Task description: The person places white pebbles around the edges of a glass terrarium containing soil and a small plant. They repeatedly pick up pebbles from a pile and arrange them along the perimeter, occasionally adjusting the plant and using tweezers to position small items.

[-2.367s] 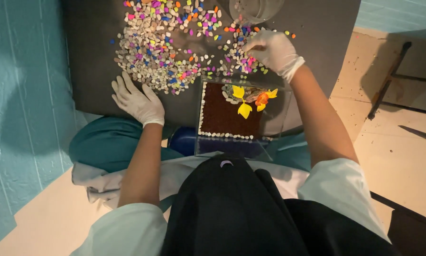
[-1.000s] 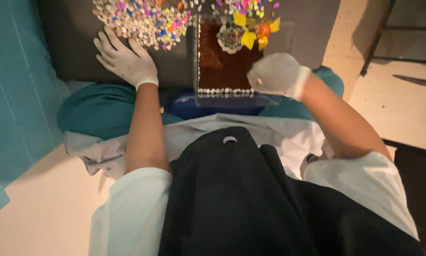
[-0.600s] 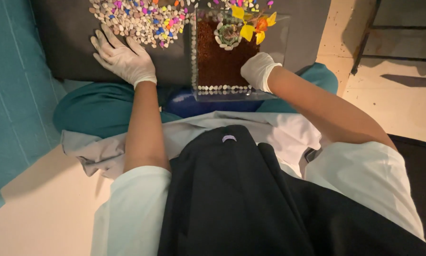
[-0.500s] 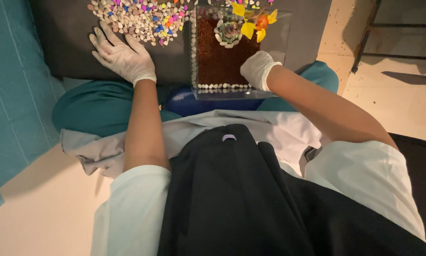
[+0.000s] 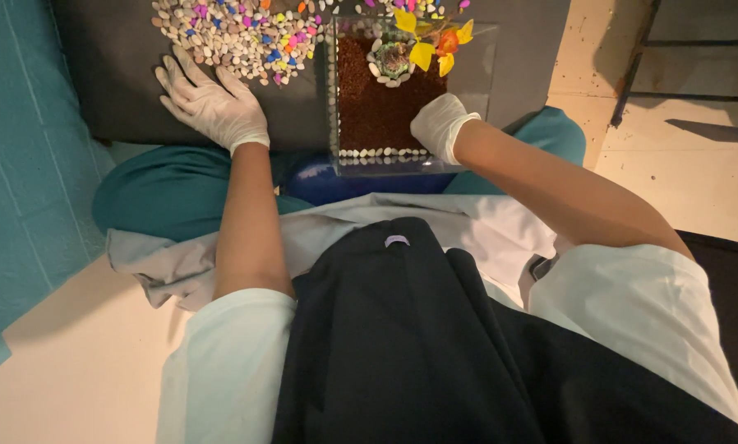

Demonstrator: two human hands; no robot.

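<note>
Two gloved hands in view, both the wearer's. Left hand (image 5: 213, 103) lies flat, palm down, fingers spread, on the dark mat (image 5: 114, 74); fingertips touch the near edge of the pebble pile (image 5: 237, 37). It holds nothing. Right hand (image 5: 440, 125) is inside one clear glass box (image 5: 484, 74), over the near right part of the soil, fingers curled under; cannot tell whether it grips anything, the fingertips are hidden by the back of the glove.

One glass box, rectangular, stands on the mat's near edge, right of the pile and just apart from it. Filled with red-brown soil (image 5: 377, 107). One row of small pale pebbles (image 5: 381, 153) runs along the box's near wall. At the far end of the box, one small green succulent (image 5: 394, 57) sits in one ring of white pebbles. Beside it, artificial flowers: three yellow pieces (image 5: 422, 53) and one orange (image 5: 447, 41), as far as can be told.

One pebble pile, loose, mixed white, pink, purple, blue, yellow and orange stones; too many to count, and it runs off the top edge of the view. The pile occupies the far left-centre part of the mat.

One mat, dark grey, on the floor. Teal trouser legs (image 5: 172, 193) crossed at its near edge. One dark apron (image 5: 402, 345) over a white shirt. Teal wall panel (image 5: 16, 164) at left.
</note>
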